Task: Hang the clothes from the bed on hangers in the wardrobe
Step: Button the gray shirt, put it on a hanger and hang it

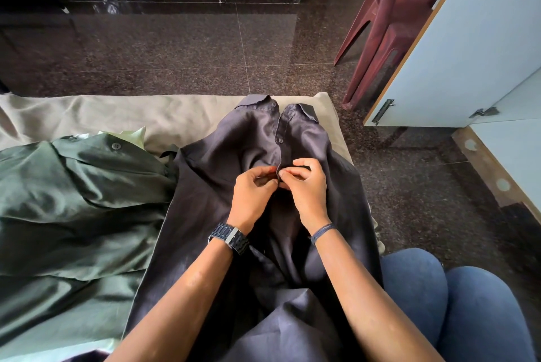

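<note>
A dark grey shirt (222, 174) lies flat on the bed (123, 115), collar pointing away from me, its upper two buttons fastened. My left hand (251, 194) and my right hand (307, 186) meet at the shirt's front placket, each pinching the fabric edge around a button at mid-chest. A dark green shirt (79, 200) lies spread out to the left, partly overlapped by the grey one. No hanger is visible.
The bed has a beige sheet. Beyond it is a dark granite floor (175, 48). A maroon plastic chair (392, 16) stands at the upper right beside a pale blue wardrobe door (474, 48). My knees in blue jeans (456, 303) are at the lower right.
</note>
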Motion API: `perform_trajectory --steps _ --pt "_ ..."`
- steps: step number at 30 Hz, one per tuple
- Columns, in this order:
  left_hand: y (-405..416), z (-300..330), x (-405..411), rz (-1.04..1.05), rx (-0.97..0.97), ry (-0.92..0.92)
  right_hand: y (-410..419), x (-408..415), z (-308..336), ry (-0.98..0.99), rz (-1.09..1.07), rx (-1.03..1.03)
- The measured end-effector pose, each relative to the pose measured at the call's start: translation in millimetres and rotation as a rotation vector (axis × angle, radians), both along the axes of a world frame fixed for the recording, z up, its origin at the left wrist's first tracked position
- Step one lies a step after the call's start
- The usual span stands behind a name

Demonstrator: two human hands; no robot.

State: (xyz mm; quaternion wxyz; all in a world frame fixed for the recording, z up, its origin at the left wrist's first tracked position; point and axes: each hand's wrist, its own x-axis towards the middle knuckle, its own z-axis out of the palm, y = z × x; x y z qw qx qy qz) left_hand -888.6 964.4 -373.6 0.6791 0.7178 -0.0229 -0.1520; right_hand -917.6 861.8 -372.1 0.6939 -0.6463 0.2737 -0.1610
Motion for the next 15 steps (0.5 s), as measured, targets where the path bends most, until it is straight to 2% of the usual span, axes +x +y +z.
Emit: perform_trajectory --steps 2,4,10,13,15 --pt "1 1 0 -0.055 0.037 -0.022 -2 1 -3 0.012 0.002 0.069" --pt "2 0 2 -0.094 0.121 -0.076 -2 1 -5 0.040 0.000 0.055" --pt "12 -3 10 -0.026 0.348 -0.243 0 1 -5 0.049 0.082 0.037" --pt "15 -5 15 -0.047 0.373 -0.216 0 1 -5 0.061 0.131 0.024" --pt "14 -7 18 -0.061 0.288 -0.095 0 2 -5 0.068 0.145 0.014"
